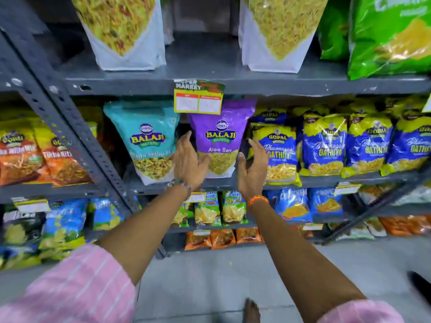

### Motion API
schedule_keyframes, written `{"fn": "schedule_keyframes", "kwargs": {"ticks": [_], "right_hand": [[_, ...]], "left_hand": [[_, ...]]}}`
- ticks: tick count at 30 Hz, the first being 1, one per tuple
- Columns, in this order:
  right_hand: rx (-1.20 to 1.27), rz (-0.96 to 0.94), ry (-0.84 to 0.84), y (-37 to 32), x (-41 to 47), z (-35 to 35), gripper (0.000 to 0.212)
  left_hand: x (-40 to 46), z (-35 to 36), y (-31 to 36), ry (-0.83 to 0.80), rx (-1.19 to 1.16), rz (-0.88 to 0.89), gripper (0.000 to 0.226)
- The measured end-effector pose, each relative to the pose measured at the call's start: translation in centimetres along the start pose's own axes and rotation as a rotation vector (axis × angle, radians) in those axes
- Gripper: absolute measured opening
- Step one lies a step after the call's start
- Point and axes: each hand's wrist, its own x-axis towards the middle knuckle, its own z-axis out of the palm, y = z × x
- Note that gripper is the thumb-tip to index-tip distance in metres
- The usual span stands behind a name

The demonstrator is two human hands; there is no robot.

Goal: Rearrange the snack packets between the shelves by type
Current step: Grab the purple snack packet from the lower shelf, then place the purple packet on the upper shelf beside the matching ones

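A purple Balaji Aloo Sev packet stands upright on the middle grey shelf. My left hand is flat against its left side, fingers spread. My right hand sits at its right lower edge, fingers apart, thumb near the packet's corner. Neither hand is closed around it. A teal Balaji mix packet stands just left of my left hand. Blue and yellow Gopal Gathiya packets crowd the shelf to the right.
Orange Gopal packets fill the left bay behind a slanted grey upright. Large white namkeen bags and green bags stand on the top shelf. A yellow price tag hangs above the purple packet. Lower shelves hold small packets.
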Motion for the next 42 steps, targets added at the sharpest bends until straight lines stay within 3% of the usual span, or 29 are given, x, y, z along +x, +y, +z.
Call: {"fn": "schedule_keyframes", "kwargs": {"ticks": [4, 6, 9, 12, 16, 27, 33, 42], "right_hand": [[0.124, 0.263, -0.131, 2.7, 2.3, 1.7, 0.061], [0.22, 0.368, -0.236, 3.9, 3.5, 2.4, 0.071], [0.292, 0.354, -0.43, 4.4, 5.1, 2.8, 0.073], [0.33, 0.382, -0.51, 4.3, 6.5, 3.0, 0.082], [0.341, 0.346, -0.598, 3.7, 8.0, 2.9, 0.078], [0.378, 0.409, -0.533, 4.2, 5.5, 1.2, 0.068], [0.4, 0.5, -0.569, 3.7, -0.4, -2.1, 0.059], [0.455, 0.394, -0.556, -6.9, -3.0, -8.7, 0.054]], "left_hand": [[3.2, 1.7, 1.2, -0.113, -0.3, -0.253, 0.087], [4.3, 2.4, 1.0, -0.056, -0.363, -0.29, 0.071], [5.3, 2.3, 0.7, 0.006, -0.368, -0.271, 0.063], [5.8, 1.9, 0.9, 0.013, -0.493, -0.25, 0.062], [5.9, 1.3, 0.9, -0.014, -0.563, -0.207, 0.055], [2.3, 1.7, 0.4, 0.014, -0.613, -0.174, 0.045], [-4.2, 0.5, 0.7, -0.056, -0.645, -0.295, 0.038], [-8.9, -8.6, 6.5, -0.017, -0.77, -0.179, 0.04]]}}
